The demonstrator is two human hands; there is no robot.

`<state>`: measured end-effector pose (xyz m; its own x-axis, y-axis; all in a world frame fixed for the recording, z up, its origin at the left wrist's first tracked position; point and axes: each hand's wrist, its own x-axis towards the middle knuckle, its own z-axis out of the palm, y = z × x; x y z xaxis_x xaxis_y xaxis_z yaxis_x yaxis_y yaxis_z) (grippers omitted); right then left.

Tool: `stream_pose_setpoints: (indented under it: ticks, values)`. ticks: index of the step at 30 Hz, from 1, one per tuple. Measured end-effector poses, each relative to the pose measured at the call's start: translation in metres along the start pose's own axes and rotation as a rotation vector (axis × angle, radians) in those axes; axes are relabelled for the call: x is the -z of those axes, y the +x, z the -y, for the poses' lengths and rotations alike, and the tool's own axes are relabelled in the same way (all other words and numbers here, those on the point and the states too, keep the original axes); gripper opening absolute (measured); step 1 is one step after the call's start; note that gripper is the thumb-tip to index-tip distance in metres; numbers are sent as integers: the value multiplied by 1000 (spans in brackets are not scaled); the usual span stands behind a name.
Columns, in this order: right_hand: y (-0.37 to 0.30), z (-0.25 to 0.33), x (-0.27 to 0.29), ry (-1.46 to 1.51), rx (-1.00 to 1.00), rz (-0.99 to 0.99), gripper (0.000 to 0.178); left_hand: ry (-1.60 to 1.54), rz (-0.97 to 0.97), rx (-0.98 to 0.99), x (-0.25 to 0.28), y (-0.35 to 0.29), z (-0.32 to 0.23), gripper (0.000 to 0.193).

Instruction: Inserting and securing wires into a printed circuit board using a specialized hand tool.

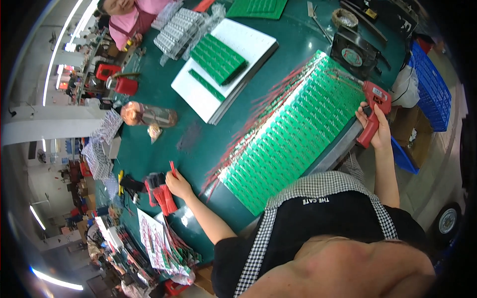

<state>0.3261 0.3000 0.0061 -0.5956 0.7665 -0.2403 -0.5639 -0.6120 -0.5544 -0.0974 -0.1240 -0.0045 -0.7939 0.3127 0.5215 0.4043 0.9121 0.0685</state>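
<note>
A red soldering gun (373, 116) is gripped in my right hand (378, 126), with its tip over the far right corner of a long panel of green circuit boards (293, 144). Many red wires (266, 107) stick out in a row along the panel's far left edge. At the left, my closed left hand (180, 186) pinches a few red wires (172, 167), whose ends show above the fingers. Right beside this hand lies a thick bundle of red wires (163, 197) on the green table (198, 149).
Stacked green boards (218, 57) rest on a white slab (198, 94) beyond the panel. A black fan (352, 55) stands at the far right. A bottle (156, 115) lies leftward. Wired boards (164, 243) pile near left. A blue crate (432, 89) is beyond the right edge. Another person (129, 25) sits opposite.
</note>
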Motion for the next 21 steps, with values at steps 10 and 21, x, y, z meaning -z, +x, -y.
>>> stream_pose_setpoints:
  ticks: [10, 21]
  values:
    - [20, -3, 20, 106, -69, 198, 39, 58, -18, -20, 0, 6, 12, 22]
    - [15, 6, 40, 52, -15, 82, 39, -10, 24, 49, -2, -2, 6, 15]
